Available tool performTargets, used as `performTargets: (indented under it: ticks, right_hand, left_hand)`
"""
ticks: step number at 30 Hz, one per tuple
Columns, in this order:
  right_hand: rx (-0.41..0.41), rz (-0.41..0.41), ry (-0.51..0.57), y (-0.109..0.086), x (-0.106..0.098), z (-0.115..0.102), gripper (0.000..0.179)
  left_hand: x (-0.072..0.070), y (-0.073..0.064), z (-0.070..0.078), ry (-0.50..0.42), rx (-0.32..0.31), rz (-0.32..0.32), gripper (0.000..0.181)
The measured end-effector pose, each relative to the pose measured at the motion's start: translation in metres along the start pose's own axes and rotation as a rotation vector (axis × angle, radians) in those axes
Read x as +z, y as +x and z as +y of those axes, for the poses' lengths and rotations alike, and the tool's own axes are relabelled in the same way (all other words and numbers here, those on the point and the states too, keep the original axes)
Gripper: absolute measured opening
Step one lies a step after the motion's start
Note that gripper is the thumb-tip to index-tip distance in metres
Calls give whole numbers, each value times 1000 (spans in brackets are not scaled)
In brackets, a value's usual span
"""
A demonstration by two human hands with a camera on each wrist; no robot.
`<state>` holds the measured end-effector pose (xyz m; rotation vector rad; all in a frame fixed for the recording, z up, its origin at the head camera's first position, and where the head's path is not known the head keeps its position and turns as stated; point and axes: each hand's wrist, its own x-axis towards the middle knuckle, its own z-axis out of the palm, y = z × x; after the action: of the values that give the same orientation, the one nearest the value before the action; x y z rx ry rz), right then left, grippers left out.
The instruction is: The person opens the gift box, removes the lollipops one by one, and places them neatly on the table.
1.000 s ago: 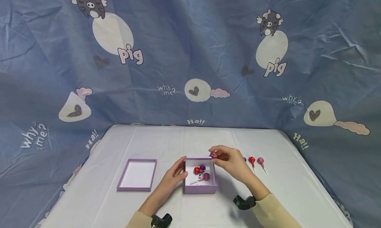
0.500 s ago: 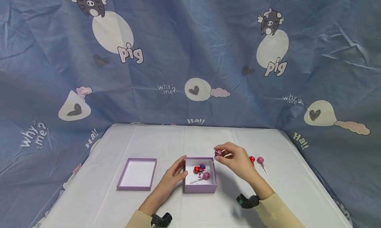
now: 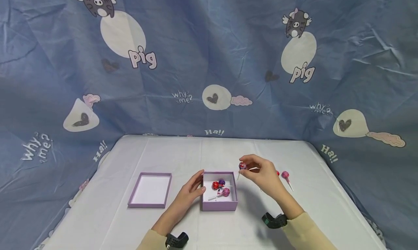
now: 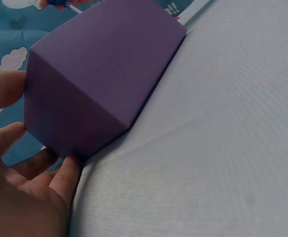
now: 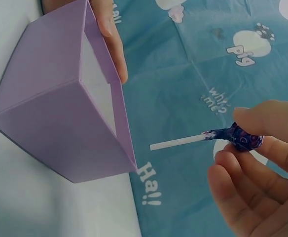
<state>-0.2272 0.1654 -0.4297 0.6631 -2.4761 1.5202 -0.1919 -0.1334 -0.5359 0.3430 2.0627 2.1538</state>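
Observation:
In my right hand (image 3: 261, 173) a lollipop (image 3: 242, 166) is pinched by its wrapped ball between thumb and fingers, just right of the purple box's far right corner. The right wrist view shows its dark blue-purple wrapper and white stick (image 5: 177, 142) directed toward the box. My left hand (image 3: 188, 192) rests its fingertips against the left side of the open purple box (image 3: 219, 206); the left wrist view shows them at the box wall (image 4: 60, 103). Inside the box lie a red lollipop (image 3: 215, 185), a purple lollipop (image 3: 221, 181) and a pink lollipop (image 3: 225, 192).
A shallow purple lid (image 3: 147, 206) lies inside-up on the white tabletop, left of the box. Right of my right hand are a pink lollipop (image 3: 285, 175) and a red lollipop (image 3: 278, 173), mostly hidden by the hand. A blue printed curtain (image 3: 183, 61) hangs behind.
My right hand has moved right, from over the box's far right corner to just outside it, carrying the lollipop, whose stick now shows below the ball. The left hand and box stay put.

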Motion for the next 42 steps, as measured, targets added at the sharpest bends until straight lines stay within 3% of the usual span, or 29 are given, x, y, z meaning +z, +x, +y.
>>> performTargets:
  ticks: [11, 26, 42]
  right_hand:
    - [28, 1, 15, -7, -8, 6, 29]
    - [45, 14, -65, -14, -19, 14, 27]
    - [136, 16, -113, -26, -27, 23, 26]
  left_hand:
    - [0, 0, 1, -9, -7, -3, 65]
    - [0, 0, 1, -4, -4, 3, 64]
    - [0, 1, 1, -5, -3, -3, 64]
